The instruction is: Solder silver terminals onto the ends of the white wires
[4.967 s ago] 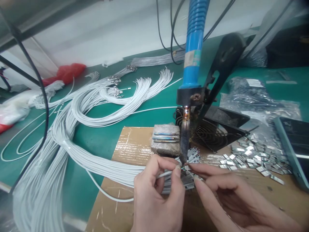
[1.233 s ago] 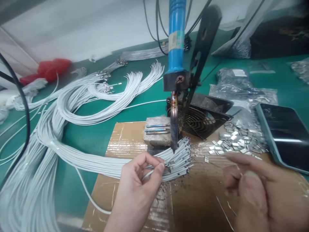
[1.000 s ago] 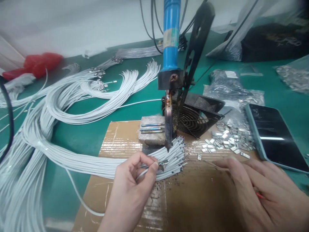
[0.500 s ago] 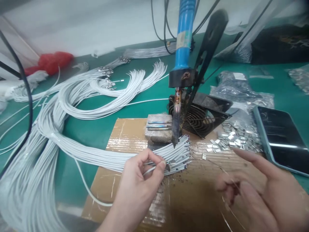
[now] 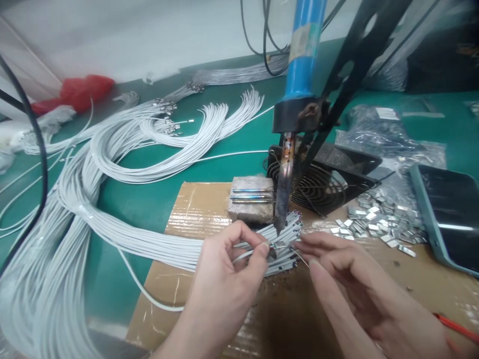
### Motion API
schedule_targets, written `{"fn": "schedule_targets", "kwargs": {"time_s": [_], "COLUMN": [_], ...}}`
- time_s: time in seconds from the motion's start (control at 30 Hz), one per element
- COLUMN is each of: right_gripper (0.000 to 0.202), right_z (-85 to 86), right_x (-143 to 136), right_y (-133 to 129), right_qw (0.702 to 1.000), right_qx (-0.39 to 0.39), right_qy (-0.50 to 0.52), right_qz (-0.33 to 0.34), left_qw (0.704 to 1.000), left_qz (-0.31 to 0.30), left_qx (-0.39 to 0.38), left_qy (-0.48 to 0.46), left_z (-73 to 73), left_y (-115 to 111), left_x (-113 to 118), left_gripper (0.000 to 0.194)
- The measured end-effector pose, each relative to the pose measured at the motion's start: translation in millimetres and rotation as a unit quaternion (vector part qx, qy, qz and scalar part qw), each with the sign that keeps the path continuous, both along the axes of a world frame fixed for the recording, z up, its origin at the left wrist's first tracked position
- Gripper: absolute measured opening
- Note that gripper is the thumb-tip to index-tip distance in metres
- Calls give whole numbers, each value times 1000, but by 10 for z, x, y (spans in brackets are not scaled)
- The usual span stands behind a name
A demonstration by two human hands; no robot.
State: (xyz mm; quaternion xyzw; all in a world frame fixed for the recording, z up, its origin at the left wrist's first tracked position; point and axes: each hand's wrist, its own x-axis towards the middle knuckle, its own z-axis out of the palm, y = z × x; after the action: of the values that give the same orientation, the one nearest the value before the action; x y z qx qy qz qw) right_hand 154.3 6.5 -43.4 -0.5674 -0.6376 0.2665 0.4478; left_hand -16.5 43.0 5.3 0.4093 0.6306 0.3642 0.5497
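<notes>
My left hand (image 5: pixel 234 279) pinches the end of a white cable, with a small metal piece (image 5: pixel 277 246) at its fingertips. My right hand (image 5: pixel 359 289) is close on the right, its fingers around a thin wire (image 5: pixel 300 257) that reaches toward the metal piece. Just above the fingertips, the dark tip of a soldering iron (image 5: pixel 284 199) with a blue handle points down. Beneath and behind my left hand lies a bundle of white cables (image 5: pixel 149 239), their cut ends fanned out on the cardboard (image 5: pixel 202 204).
A grey block (image 5: pixel 250 209) with metal rods stands behind the cables, beside a black fan (image 5: pixel 322 184). Small metal clips (image 5: pixel 374 222) and a phone (image 5: pixel 449 214) lie at the right. More cables (image 5: pixel 157 159) curve across the green table (image 5: pixel 112 214) at the left.
My right hand has moved left, bringing the thin wire to the metal piece at my left fingertips. The view has shifted, and a red object now shows at the lower right.
</notes>
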Motion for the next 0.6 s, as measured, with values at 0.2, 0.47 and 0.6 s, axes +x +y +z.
{"fn": "schedule_targets", "kwargs": {"time_s": [0.2, 0.47, 0.6], "right_gripper": [17, 11, 14], "right_z": [108, 148, 149], "right_x": [-193, -269, -297], "right_y": [66, 77, 71], "right_qw": [989, 979, 974], "right_qx": [-47, -60, -92], "right_qy": [134, 186, 183], "right_qz": [-39, -58, -92], "left_qw": [1000, 999, 998], "left_qz": [7, 14, 14], "left_qx": [-8, -2, -8], "left_qy": [-20, -43, -52], "left_z": [-2, -6, -1], "left_y": [45, 43, 52], "left_x": [25, 16, 28], "left_gripper": [25, 24, 25]}}
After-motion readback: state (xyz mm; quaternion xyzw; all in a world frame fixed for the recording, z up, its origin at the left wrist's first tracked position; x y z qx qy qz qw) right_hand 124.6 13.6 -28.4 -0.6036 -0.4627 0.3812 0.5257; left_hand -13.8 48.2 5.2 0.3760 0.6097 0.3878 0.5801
